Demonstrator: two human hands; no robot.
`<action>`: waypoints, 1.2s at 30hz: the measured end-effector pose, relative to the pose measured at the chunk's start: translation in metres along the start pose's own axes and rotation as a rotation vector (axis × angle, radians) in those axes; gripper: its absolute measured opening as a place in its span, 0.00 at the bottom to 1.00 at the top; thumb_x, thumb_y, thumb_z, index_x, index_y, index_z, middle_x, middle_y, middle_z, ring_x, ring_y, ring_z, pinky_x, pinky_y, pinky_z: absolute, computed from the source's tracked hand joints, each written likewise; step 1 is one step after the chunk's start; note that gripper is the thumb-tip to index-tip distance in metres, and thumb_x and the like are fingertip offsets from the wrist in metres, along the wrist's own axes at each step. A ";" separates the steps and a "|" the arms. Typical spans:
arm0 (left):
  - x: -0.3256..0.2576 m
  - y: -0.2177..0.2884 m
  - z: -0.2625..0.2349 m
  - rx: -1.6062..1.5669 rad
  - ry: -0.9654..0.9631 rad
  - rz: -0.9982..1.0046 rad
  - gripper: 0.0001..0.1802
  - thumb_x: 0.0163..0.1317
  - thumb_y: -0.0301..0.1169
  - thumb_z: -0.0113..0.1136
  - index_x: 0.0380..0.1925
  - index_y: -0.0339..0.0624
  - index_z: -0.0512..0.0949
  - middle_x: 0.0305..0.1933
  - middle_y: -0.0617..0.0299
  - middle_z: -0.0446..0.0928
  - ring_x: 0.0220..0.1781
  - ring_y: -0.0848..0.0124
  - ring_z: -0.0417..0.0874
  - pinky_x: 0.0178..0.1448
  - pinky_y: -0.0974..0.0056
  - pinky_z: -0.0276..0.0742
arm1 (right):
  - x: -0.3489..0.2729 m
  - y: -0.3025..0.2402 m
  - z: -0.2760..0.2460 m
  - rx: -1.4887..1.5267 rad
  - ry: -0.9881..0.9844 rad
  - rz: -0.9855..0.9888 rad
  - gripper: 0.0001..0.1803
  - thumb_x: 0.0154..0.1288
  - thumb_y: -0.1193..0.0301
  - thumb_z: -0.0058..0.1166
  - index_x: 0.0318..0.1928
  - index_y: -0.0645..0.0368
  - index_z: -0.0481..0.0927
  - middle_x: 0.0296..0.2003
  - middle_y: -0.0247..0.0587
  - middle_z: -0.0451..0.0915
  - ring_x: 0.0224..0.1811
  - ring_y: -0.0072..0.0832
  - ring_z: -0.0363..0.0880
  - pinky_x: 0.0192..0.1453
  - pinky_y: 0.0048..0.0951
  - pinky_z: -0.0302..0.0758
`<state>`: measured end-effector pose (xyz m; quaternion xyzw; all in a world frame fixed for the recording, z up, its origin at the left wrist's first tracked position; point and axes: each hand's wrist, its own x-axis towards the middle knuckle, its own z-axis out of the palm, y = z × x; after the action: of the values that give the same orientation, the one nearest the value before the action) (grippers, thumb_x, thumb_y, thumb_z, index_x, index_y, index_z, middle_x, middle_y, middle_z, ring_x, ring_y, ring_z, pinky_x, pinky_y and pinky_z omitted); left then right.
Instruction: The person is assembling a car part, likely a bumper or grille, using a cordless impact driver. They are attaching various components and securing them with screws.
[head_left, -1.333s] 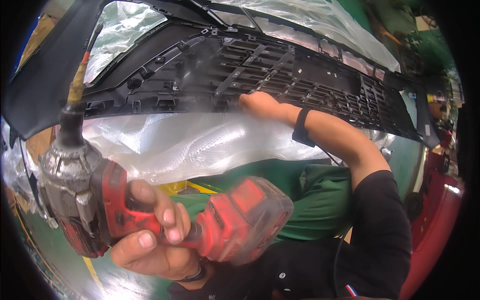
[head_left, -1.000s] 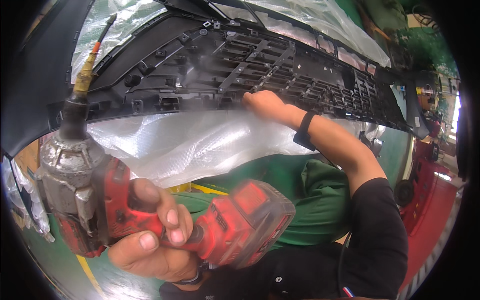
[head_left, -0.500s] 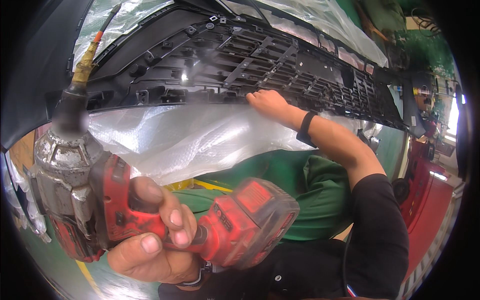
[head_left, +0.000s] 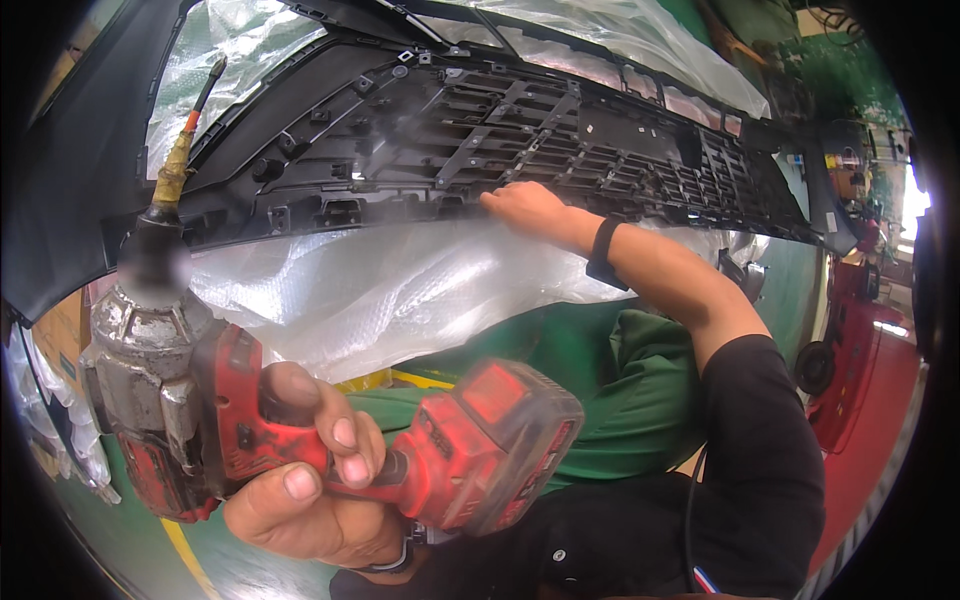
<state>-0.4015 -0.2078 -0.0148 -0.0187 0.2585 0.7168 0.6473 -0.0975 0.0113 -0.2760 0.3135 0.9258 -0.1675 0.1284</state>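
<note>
My left hand (head_left: 315, 490) is closed round the handle of a red and black cordless impact driver (head_left: 235, 420) with a scuffed metal nose. A long bit (head_left: 172, 180), wrapped in yellowish tape with an orange band, points up and away from the nose. Farther off, my right hand (head_left: 535, 212), below a black wristband, has its fingers curled at the near edge of a black plastic car bumper (head_left: 340, 165). Its fingertips are partly hidden. The bumper's slatted grille (head_left: 530, 125) spreads just beyond that hand. The driver's bit stands apart from my right hand, over the bumper's left part.
Clear bubble wrap (head_left: 400, 280) lies under the bumper, and more plastic film (head_left: 690, 50) shows behind it. Green cloth (head_left: 620, 400) covers my lap. A red vehicle or cabinet (head_left: 870, 420) stands at the right. Yellow lines (head_left: 190, 560) mark the green floor.
The driver in my left hand shifts slightly right and its nose dips a little in the view. My right hand slides slightly left with the bumper edge, keeping its hold.
</note>
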 end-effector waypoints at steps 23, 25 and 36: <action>0.010 -0.009 0.000 0.081 0.084 0.069 0.35 0.47 0.21 0.59 0.60 0.20 0.68 0.51 0.37 0.78 0.32 0.57 0.82 0.32 0.59 0.80 | -0.005 -0.005 0.002 0.068 -0.014 0.112 0.08 0.75 0.68 0.50 0.47 0.58 0.75 0.41 0.48 0.83 0.46 0.51 0.84 0.49 0.51 0.80; 0.010 -0.008 0.002 0.086 0.088 0.059 0.35 0.47 0.20 0.58 0.60 0.20 0.68 0.52 0.38 0.79 0.32 0.57 0.82 0.32 0.59 0.80 | -0.007 -0.006 -0.001 0.105 -0.027 0.131 0.08 0.74 0.68 0.51 0.47 0.59 0.75 0.41 0.49 0.83 0.46 0.51 0.84 0.49 0.51 0.80; 0.003 -0.005 -0.001 0.090 0.090 0.062 0.40 0.47 0.19 0.59 0.66 0.25 0.65 0.56 0.39 0.79 0.34 0.57 0.82 0.34 0.57 0.82 | -0.005 -0.006 -0.005 0.037 -0.115 0.099 0.08 0.70 0.74 0.52 0.47 0.63 0.73 0.39 0.52 0.84 0.43 0.53 0.86 0.46 0.50 0.82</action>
<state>-0.3976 -0.2058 -0.0187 -0.0140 0.3198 0.7227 0.6126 -0.0982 0.0066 -0.2681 0.3513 0.8969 -0.1958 0.1838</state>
